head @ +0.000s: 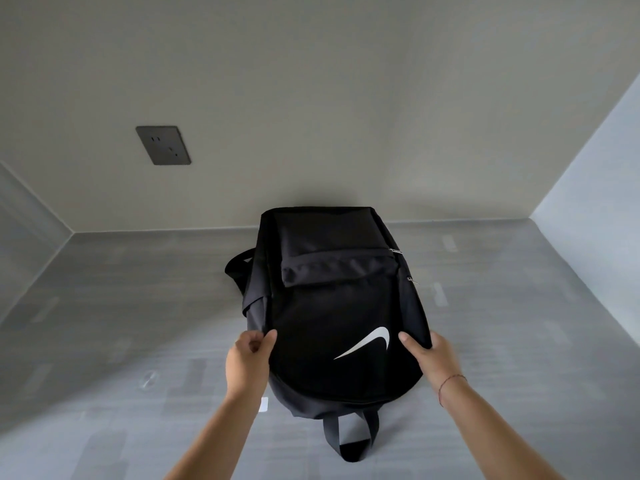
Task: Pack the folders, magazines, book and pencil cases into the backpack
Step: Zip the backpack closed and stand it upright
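Note:
A black backpack (332, 306) with a white swoosh logo lies front side up on the grey surface, its carry loop pointing toward me and its bottom toward the wall. My left hand (247, 360) grips its left edge, thumb on the front panel. Opposite it, my right hand (431, 355) grips the right edge near the logo. The zips on the right side look closed. No folders, magazines, book or pencil cases are in view.
The grey wood-grain surface (138, 341) runs to a beige wall with a dark power socket (162, 144) at upper left. A paler wall (595, 161) closes the right side. A shoulder strap (239, 268) sticks out on the backpack's left.

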Motion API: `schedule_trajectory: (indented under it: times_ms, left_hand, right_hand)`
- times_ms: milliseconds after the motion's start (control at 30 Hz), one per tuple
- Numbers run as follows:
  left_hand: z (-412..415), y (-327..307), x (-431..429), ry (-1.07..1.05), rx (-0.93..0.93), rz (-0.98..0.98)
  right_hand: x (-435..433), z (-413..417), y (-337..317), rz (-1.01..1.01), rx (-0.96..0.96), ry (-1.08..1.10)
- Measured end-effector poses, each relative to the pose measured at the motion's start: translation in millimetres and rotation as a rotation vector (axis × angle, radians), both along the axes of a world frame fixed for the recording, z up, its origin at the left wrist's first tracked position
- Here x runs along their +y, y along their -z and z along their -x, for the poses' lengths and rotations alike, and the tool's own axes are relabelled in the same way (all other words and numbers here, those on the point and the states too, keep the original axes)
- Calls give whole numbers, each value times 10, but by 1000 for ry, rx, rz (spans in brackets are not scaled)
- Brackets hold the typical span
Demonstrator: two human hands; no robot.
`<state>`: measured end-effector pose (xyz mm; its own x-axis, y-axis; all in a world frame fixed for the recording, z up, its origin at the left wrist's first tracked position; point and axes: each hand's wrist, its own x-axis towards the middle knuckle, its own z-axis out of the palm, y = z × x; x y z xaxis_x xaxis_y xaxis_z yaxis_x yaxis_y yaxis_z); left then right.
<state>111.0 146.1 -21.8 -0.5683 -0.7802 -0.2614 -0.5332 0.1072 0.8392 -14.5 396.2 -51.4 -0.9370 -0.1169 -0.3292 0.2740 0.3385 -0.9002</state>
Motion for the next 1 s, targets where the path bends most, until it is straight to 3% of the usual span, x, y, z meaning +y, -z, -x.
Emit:
schedule_trajectory:
  times_ms: [167,267,333,433,500,633,800,1000]
  left_hand:
    - [55,55,-29,-15,-17,-36]
    - [-127,54,156,-125,-106,-70]
    - [-241,89,332,-202,-128,-325]
    - [-227,123,488,-218,-147,-838]
    - [-206,175,522,-195,-83,-989]
    - [-174,265,561,-249,36,-984]
    - [-143,126,559,-270,121,-924]
    - [52,-495,380,-185,290,-782]
  right_hand:
    - [17,-45,-67,-32,-3,-13]
    - [95,-216,-119,-34,-16,-13]
    - [156,-325,-101,28,-111,-5]
    - [104,-374,28,226,-432,15]
    - [18,-400,92,355,-537,78]
    - [-101,-421,172,502,-564,200]
    - [-145,-402,94,522,-479,230]
    - [-270,-239,-561,578,-170,84]
